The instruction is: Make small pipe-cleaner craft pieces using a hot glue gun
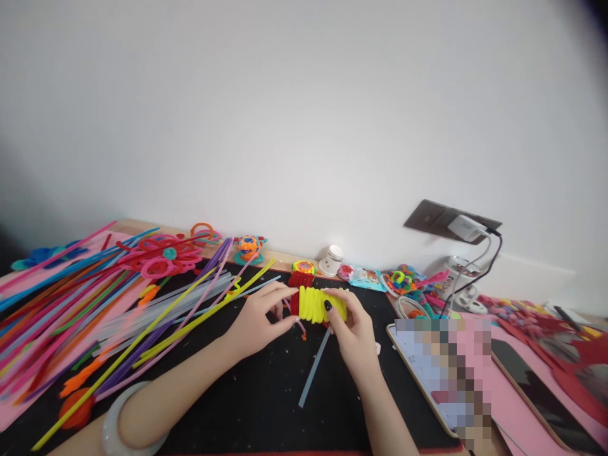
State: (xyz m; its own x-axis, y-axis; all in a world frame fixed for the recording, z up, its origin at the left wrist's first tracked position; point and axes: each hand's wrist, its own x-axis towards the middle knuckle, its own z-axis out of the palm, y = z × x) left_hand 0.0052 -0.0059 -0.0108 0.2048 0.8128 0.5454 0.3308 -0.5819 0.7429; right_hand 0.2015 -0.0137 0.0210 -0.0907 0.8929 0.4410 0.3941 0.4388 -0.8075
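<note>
Between my two hands is a roll of yellow pipe cleaner coils (311,304), with a dark red band at its left end and more red behind it. The thumb and fingers of my left hand (263,313) close on the red end. My right hand (351,323) grips the yellow right end, its dark-nailed thumb pressed on the coils. Below the roll, a flat translucent strip (314,370) slants down over the black mat (266,405); its top end is hidden by my right hand. The far side of the roll is out of sight.
Loose pipe cleaners (95,304) of many colours spread over the left side, with a pink looped flower (161,254) on them. A paper cup (331,259) stands by the wall. At right lie a lit phone (418,367), a dark phone (536,392) and charging cables (475,259).
</note>
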